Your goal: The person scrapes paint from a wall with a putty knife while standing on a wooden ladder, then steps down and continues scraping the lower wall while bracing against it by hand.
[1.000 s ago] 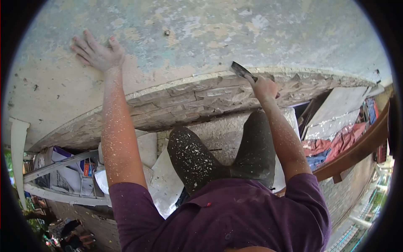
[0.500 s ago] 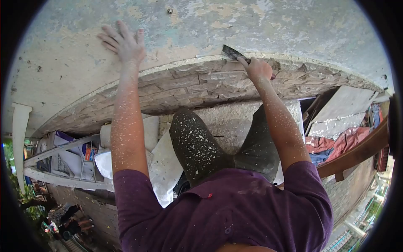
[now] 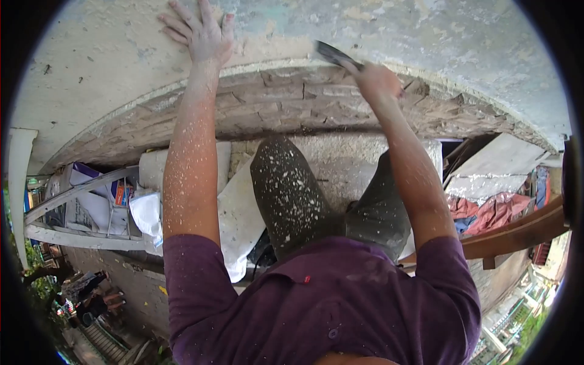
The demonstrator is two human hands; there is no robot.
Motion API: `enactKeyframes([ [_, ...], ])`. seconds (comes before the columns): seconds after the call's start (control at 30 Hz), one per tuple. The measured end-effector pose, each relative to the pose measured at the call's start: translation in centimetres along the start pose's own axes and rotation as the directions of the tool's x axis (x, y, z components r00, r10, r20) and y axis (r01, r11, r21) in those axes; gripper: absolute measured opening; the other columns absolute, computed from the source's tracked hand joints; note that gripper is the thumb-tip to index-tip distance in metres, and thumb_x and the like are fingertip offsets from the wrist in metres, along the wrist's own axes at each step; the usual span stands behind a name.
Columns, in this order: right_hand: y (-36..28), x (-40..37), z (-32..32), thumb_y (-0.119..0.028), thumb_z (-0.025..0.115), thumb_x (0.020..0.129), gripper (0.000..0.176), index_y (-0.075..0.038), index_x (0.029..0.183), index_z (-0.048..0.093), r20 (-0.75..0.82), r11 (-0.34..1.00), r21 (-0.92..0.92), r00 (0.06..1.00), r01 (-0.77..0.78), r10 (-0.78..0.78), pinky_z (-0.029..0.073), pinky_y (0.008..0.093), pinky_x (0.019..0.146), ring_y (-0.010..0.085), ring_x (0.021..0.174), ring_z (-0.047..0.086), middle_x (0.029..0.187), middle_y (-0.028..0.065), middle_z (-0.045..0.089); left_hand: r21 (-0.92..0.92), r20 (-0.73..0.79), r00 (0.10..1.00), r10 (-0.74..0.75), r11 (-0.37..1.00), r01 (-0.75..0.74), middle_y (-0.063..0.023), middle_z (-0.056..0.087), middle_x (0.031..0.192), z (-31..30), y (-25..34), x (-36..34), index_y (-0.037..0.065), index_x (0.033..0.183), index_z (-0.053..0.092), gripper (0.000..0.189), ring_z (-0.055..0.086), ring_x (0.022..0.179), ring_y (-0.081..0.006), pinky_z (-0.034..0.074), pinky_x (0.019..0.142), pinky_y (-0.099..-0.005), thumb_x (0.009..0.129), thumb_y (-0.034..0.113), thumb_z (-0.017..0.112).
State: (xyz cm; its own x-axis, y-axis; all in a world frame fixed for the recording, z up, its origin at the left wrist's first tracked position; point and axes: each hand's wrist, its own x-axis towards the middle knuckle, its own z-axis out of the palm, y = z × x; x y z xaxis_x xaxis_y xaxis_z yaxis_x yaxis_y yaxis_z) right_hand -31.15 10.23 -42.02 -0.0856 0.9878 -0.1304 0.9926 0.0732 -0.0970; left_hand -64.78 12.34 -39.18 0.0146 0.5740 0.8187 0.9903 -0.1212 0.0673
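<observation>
My left hand [image 3: 205,35] lies against the patchy painted wall [image 3: 286,27], fingers spread and dusted white. In my right hand [image 3: 377,84] is a scraper [image 3: 334,55], gripped by its handle, most of which my fingers hide. Its dark flat blade points up and left over the flaking paint, just above the ledge that tops the stone-faced band [image 3: 267,103]. The blade is a little smeared by motion. Pale paint flecks cover both forearms and my dark trousers [image 3: 289,188].
Below the stones is a flecked pale surface [image 3: 340,161] under my knees. White wooden rails [image 3: 85,237] and bags stand at left; a grey board [image 3: 499,161], red cloth [image 3: 499,213] and a curved brown beam [image 3: 523,234] are at right. Far below left, a person [image 3: 91,304] shows.
My view has shifted slightly. The scraper has lifted off the ledge line, up and a little left onto the wall. My left hand stays spread on the wall, higher in view.
</observation>
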Motion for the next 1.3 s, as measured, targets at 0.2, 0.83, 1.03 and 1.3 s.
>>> enactKeyframes([
  [0.2,-3.9,0.1,1.5,-0.080,0.027,0.081,0.075,-0.012,0.053,0.044,0.017,0.992,0.124,1.000,-0.013,0.011,0.018,0.0212,0.032,0.0034,0.036,0.027,0.045,-0.0072,0.038,0.205,-0.039,0.999,0.001,0.979,0.007,-0.0278,-0.008,0.152,-0.3,0.4,-0.7,0.010,0.148,0.018,0.081,-0.008,0.137,-0.0533,-0.001,0.106,-0.0665,0.084,0.039,0.059],
  [0.83,-9.8,0.2,2.3,-0.078,0.027,0.083,0.076,-0.011,0.083,0.063,0.039,0.991,0.125,0.998,0.047,-0.052,0.031,0.0217,0.035,0.0056,0.041,0.043,0.055,-0.0032,0.053,-0.002,0.112,0.994,-0.016,1.000,0.016,-0.0272,-0.024,0.147,-0.4,-0.8,-0.8,0.017,0.150,0.008,0.075,-0.028,0.127,-0.0573,-0.017,0.100,-0.0673,0.093,0.059,0.033],
  [1.03,-1.8,-0.8,-1.9,-0.080,0.030,0.080,0.074,-0.013,0.070,0.061,-0.082,0.991,0.037,0.988,-0.127,0.130,0.033,0.0206,0.037,0.0065,0.039,0.040,0.050,-0.0037,0.046,0.049,0.123,0.992,0.012,0.999,-0.018,-0.0259,-0.026,0.147,-0.1,-1.0,-0.8,0.018,0.150,0.004,0.077,-0.030,0.127,-0.0564,-0.018,0.100,-0.0664,0.092,0.059,0.034],
  [1.3,-3.4,-0.8,-0.3,-0.081,0.025,0.080,0.072,-0.015,0.056,0.046,0.053,0.983,0.016,0.982,-0.181,0.180,0.026,0.0251,0.035,0.0050,0.037,0.029,0.047,-0.0054,0.036,-0.101,0.112,0.993,0.025,0.995,-0.013,-0.0275,-0.024,0.147,-0.8,-0.4,-0.9,0.020,0.150,0.010,0.081,-0.029,0.126,-0.0581,-0.019,0.098,-0.0682,0.088,0.067,0.034],
])
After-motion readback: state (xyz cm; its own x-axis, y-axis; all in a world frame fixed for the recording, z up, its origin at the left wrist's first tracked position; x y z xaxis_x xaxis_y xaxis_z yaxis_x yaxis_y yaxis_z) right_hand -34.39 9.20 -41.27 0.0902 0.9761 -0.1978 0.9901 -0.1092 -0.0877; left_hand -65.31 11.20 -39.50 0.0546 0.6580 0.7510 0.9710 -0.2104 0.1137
